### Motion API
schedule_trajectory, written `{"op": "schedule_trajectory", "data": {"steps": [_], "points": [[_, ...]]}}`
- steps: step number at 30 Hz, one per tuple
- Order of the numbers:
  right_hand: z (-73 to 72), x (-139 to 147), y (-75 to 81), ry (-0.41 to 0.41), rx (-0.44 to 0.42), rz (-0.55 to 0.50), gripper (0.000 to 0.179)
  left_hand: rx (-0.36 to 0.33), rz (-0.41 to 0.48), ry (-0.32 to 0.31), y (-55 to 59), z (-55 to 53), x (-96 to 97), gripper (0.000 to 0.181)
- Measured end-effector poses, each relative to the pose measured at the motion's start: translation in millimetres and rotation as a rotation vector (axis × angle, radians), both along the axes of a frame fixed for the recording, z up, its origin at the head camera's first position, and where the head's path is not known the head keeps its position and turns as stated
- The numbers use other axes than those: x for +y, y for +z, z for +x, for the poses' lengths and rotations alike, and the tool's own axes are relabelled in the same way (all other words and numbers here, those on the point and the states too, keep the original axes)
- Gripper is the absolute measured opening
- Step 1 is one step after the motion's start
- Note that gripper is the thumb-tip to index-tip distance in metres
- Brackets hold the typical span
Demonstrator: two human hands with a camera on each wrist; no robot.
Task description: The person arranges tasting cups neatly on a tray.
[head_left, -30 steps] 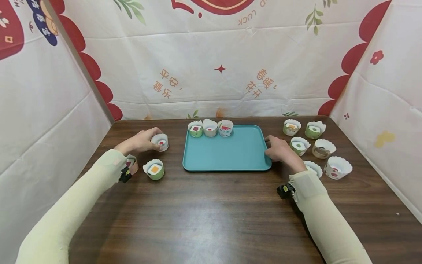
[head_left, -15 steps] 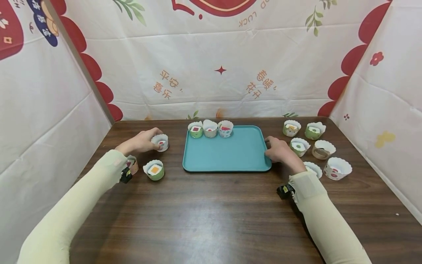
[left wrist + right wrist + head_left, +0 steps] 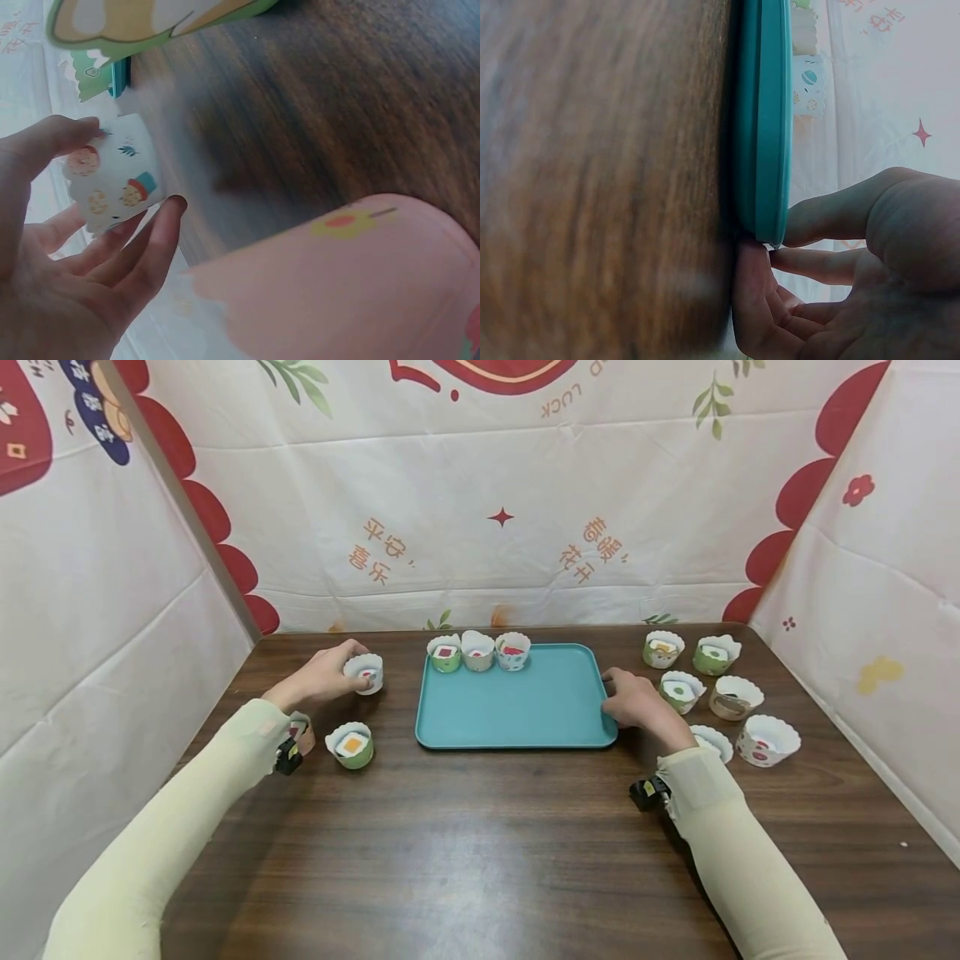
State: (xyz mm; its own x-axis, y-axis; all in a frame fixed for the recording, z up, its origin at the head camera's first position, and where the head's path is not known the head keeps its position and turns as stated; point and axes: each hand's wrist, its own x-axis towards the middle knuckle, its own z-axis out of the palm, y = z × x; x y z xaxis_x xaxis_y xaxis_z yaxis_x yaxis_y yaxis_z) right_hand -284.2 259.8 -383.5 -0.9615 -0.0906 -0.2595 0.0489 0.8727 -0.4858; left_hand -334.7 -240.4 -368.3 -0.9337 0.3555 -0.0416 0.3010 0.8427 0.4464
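Head view: the left hand (image 3: 324,678) pinches a cup (image 3: 369,666) left of the tray (image 3: 510,710), seemingly picking it up; a level carry looks called for next. Left wrist: I can't tell whether it clears the counter (image 3: 315,120). Right wrist: the right hand (image 3: 877,289) grips the tray's end.

Left hand (image 3: 321,678) gripping, right hand (image 3: 636,697) pinching

The left arm (image 3: 180,802) is slanting forward and inward, its elbow (image 3: 101,906) bending. The left hand is holding with its thumb (image 3: 56,139) on one side and curling fingers (image 3: 156,251) on the other. The right arm (image 3: 750,860) is slanting forward and leftward. The right hand is pinching at its fingertips, the remaining fingers curling inward. The hands are sitting well apart.
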Motion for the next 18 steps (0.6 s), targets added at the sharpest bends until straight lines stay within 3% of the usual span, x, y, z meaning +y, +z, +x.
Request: {"op": "schedule_trajectory", "data": {"steps": [10, 18], "points": [[-1.2, 0.9, -0.7, -0.001, 0.001, 0.001, 0.063, 0.053, 0.13, -0.003, 7.2, 0.8, 4.0, 0.054], [-1.0, 0.7, -0.5, 0.001, 0.004, 0.0, 0.063, 0.092, 0.198, 0.04, 13.2, -0.3, 12.1, 0.053]]}}
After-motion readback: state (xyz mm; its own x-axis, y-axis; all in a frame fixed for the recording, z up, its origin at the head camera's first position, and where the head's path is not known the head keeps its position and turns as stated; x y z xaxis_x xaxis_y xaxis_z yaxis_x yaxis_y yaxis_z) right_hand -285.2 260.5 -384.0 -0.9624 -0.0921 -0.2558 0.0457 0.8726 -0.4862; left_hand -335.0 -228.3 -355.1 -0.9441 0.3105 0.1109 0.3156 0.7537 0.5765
